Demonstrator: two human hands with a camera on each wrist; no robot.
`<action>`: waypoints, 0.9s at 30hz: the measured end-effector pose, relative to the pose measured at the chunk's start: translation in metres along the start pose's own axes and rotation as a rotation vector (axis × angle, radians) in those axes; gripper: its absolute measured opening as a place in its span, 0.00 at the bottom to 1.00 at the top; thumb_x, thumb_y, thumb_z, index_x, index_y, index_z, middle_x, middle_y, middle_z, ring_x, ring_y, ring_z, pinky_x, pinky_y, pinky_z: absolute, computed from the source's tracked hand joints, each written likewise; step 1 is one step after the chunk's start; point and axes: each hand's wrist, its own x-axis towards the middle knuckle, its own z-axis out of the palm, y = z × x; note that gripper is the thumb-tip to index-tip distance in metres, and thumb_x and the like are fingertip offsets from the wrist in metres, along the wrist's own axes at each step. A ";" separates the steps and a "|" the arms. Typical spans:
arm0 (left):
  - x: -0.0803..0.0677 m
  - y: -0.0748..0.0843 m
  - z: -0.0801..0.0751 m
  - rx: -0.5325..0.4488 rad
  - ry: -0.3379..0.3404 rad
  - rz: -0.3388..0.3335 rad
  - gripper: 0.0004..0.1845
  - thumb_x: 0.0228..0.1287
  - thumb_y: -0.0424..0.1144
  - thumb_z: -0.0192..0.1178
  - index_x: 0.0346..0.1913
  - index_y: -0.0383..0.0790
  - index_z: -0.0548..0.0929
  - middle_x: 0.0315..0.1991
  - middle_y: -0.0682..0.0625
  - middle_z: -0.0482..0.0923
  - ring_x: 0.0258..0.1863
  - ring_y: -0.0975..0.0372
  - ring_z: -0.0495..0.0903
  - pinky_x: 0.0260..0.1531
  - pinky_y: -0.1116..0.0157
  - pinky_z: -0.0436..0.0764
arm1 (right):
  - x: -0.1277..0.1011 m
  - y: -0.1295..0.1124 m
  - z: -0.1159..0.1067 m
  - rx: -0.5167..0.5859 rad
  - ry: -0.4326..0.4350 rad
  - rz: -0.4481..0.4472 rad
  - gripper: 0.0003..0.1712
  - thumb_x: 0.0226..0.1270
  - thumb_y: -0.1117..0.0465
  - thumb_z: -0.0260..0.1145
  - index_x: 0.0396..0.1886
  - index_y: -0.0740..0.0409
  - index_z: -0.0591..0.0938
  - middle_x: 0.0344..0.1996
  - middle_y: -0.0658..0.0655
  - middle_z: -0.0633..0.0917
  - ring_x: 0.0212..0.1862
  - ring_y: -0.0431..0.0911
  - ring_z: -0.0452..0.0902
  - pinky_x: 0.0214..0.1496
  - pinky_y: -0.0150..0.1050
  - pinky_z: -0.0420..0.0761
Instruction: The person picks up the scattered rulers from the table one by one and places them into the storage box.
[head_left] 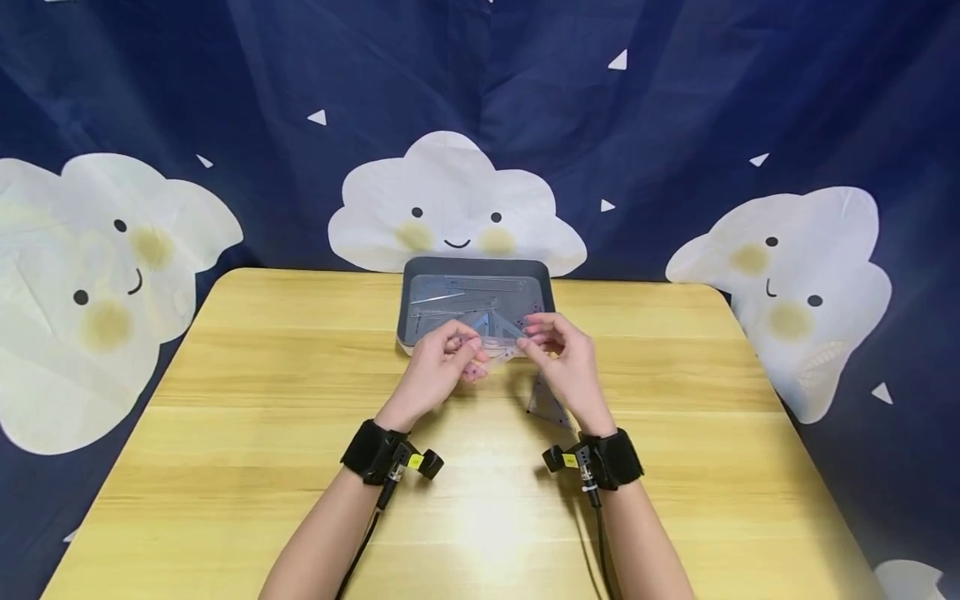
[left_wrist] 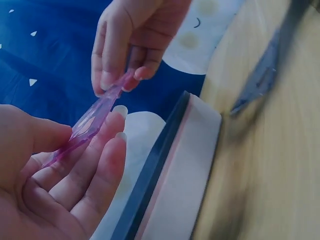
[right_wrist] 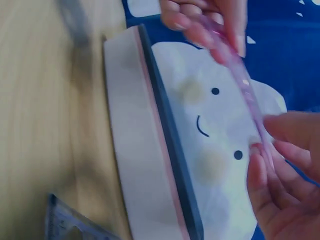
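A thin pink see-through plastic plate (left_wrist: 95,120), seen almost edge-on in the wrist views, is held between both hands. My left hand (head_left: 438,364) pinches one end between thumb and fingers. At the other end, my right hand (head_left: 566,360) pinches it with thumb and fingertips. In the head view the plate (head_left: 498,343) looks nearly clear, and its exact outline is hard to tell. Both hands are above the near edge of a dark grey tray (head_left: 408,292). Below my right hand, a clear set square (head_left: 547,404) lies on the table.
Inside the tray are clear ruler-like strips (head_left: 483,285) and bluish triangular pieces (head_left: 491,323). The tray's outer wall (right_wrist: 140,140) is white with a pink line. The wooden table (head_left: 247,400) ends at a dark blue curtain (head_left: 277,67) with cloud prints.
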 end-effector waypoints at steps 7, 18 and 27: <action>0.017 0.001 -0.003 -0.073 0.054 -0.027 0.08 0.79 0.35 0.59 0.52 0.34 0.82 0.40 0.42 0.90 0.34 0.54 0.91 0.42 0.44 0.88 | 0.001 0.003 0.017 0.177 0.060 0.107 0.39 0.68 0.71 0.73 0.76 0.66 0.67 0.58 0.69 0.82 0.47 0.41 0.84 0.51 0.29 0.84; 0.042 0.002 0.004 -0.194 0.118 -0.078 0.11 0.78 0.33 0.59 0.55 0.29 0.80 0.43 0.35 0.89 0.34 0.57 0.92 0.38 0.61 0.90 | 0.013 0.005 0.033 0.584 0.222 0.300 0.31 0.71 0.74 0.67 0.70 0.69 0.67 0.33 0.53 0.90 0.32 0.41 0.88 0.41 0.34 0.89; 0.057 -0.006 0.002 0.001 0.070 -0.084 0.08 0.75 0.35 0.64 0.46 0.32 0.85 0.38 0.39 0.89 0.36 0.53 0.91 0.37 0.62 0.90 | 0.034 0.015 0.031 0.624 0.202 0.408 0.09 0.67 0.79 0.68 0.43 0.68 0.79 0.29 0.54 0.89 0.30 0.42 0.89 0.38 0.33 0.88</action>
